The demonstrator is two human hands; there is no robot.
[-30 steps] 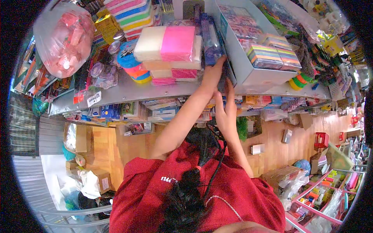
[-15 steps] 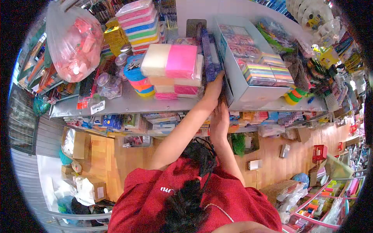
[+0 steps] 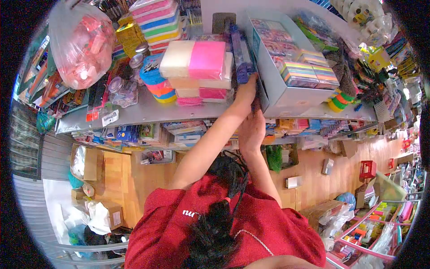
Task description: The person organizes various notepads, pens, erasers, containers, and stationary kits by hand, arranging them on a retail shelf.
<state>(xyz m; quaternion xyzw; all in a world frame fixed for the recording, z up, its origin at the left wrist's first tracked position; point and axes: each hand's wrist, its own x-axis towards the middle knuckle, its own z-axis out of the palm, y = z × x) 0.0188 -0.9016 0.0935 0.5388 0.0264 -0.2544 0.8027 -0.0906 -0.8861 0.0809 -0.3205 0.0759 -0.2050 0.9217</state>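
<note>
My left hand (image 3: 247,91) reaches into the narrow gap between a stack of wrapped foam-like blocks (image 3: 207,61) and a grey-blue open box (image 3: 293,95). Its fingers are hidden, close to the near end of a long blue-purple package (image 3: 242,58). Just below, my right hand (image 3: 253,127) is raised at the shelf's front edge, its partly visible fingertips close together against a dark, narrow thing (image 3: 256,106) beside the box wall. What that thing is cannot be made out. Inside the box lie packs of striped coloured blocks (image 3: 307,76) and other small packets.
The grey shelf (image 3: 156,110) also bears stacked tubs with coloured bands (image 3: 156,76), clear jars (image 3: 123,91) and a hanging bag of pink pieces (image 3: 83,47). Packed goods fill the level below. Cartons (image 3: 92,163) and a red crate (image 3: 367,169) stand on the wooden floor.
The view has shifted slightly, so the shelf appears a little higher. Both hands stay close together at the gap, and less of the dark thing shows beside the box.
</note>
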